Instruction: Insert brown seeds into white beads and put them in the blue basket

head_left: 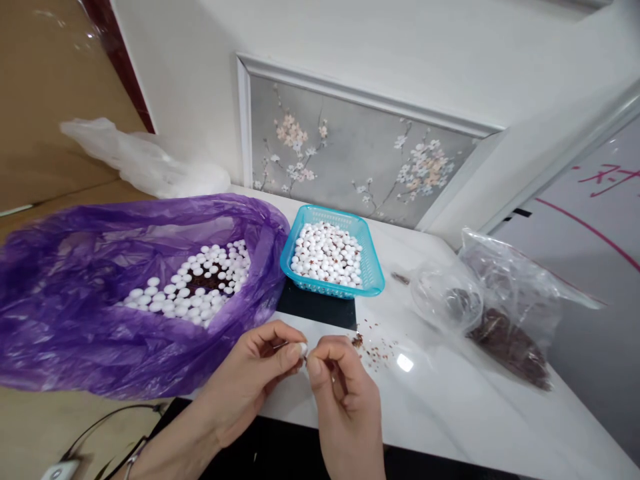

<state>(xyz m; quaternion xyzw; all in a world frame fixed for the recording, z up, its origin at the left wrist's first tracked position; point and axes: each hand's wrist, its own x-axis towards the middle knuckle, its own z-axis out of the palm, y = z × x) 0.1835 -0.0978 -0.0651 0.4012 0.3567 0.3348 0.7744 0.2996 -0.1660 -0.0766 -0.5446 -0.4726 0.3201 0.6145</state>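
My left hand [250, 373] pinches a small white bead-like ball [303, 349] between thumb and fingertips. Close against it, my right hand [347, 393] has its thumb and forefinger pressed together at the ball's edge; what they grip is too small to make out. Both hands are over the front of the white table. Beyond them, a blue plastic basket [375, 270] is filled with similar white balls [325, 257], with reddish-brown bits among them. Small brown fragments [373, 353] lie scattered just past my right hand.
A purple plastic bag [75, 287] at left holds many white balls [165, 303] around a dark brown heap [207, 277]. On the right are a clear plastic tub [435, 293] and a clear bag of brown material [510, 347]. A floral panel [345, 140] stands behind the basket.
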